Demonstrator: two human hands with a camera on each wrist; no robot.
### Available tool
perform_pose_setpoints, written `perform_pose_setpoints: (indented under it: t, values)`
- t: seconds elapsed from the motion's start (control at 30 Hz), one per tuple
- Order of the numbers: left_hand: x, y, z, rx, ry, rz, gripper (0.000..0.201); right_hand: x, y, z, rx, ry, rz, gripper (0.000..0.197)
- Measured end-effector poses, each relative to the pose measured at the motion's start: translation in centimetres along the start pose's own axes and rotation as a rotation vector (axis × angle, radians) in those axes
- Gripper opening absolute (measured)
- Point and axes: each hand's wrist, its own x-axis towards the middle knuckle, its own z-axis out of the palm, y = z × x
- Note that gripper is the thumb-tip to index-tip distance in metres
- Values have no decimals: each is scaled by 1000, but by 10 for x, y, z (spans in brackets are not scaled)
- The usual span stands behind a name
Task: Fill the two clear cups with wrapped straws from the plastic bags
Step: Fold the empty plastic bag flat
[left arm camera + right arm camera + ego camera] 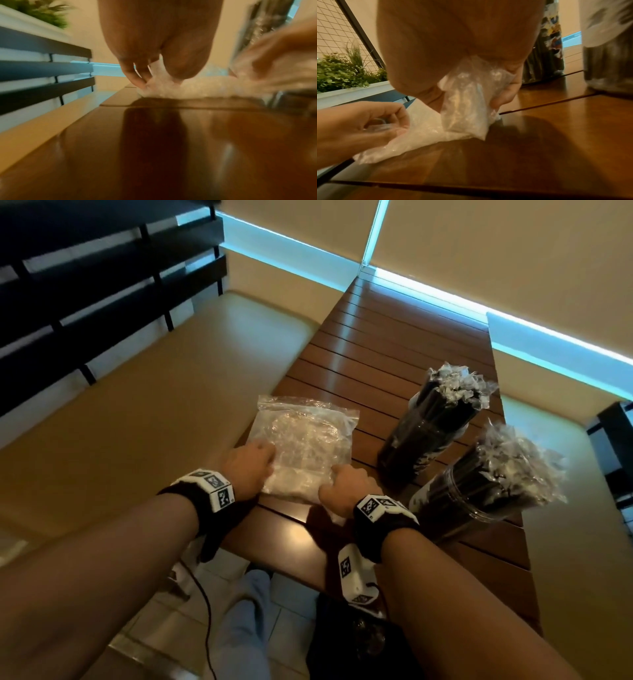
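Observation:
A crumpled clear plastic bag [305, 436] lies flat on the slatted wooden table [387, 344], with no straws showing in it. My left hand [263, 455] pinches its near left edge between thumb and fingers [399, 125]. The right hand [339, 475] grips the near right corner, plastic bunched in its curled fingers [505, 94] and lifted slightly off the wood. To the right stand two clear cups, the far cup [424, 440] and the near cup [469, 501], both packed with black wrapped straws [459, 392]. The left wrist view is blurred; my left hand [149, 79] touches the bag [197, 89].
Beige bench seats [154, 405] flank the table, with a black slatted backrest [85, 285] on the left. A white planter with green plants [342, 75] stands behind it. The table's near edge [291, 559] is by my forearms; my legs and a cable are below.

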Motion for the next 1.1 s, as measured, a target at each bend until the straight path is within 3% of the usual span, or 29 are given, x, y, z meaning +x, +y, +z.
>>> perform_pose_setpoints:
  t: [0.1,0.17,0.2,0.27,0.33,0.43,0.5,0.57,0.7,0.8,0.9,0.97,1.03,1.1]
  values:
    - [-6,1,8,307,136,317,31,10,-7,-3,-43,-43,30,37]
    - [-7,-4,11,388,98,555,35,16,-11,-4,-39,-57,58,27]
    - [-8,-8,10,382,56,586,37,18,-13,-4,-37,-62,72,23]
    - [-5,-18,11,330,0,577,47,20,-15,-5,-27,-72,82,23]
    - [-3,-20,13,264,0,547,35,18,-16,-6,-47,-90,46,30]
    - [8,-12,14,207,101,469,21,6,-12,-10,-211,50,-201,51]
    - [18,-7,7,129,87,332,19,-5,-9,-16,-251,178,-397,48]
    - [30,-7,4,38,23,205,16,-12,-5,-19,-281,151,-500,44]
    - [44,-12,8,-3,-168,119,17,-9,4,-15,-271,-62,-434,43]
    - [47,-10,1,7,-267,95,17,0,4,-6,-209,-67,-387,54]
    - [42,-10,-5,-66,-72,158,20,11,4,0,-131,-57,-299,40]
    - [32,-15,-7,-28,34,280,41,19,7,3,-49,-45,-246,28]
    - [25,-27,-6,234,73,479,59,25,10,4,46,-51,-203,23]
    - [25,-37,-5,501,73,587,56,28,10,0,123,-80,-171,24]
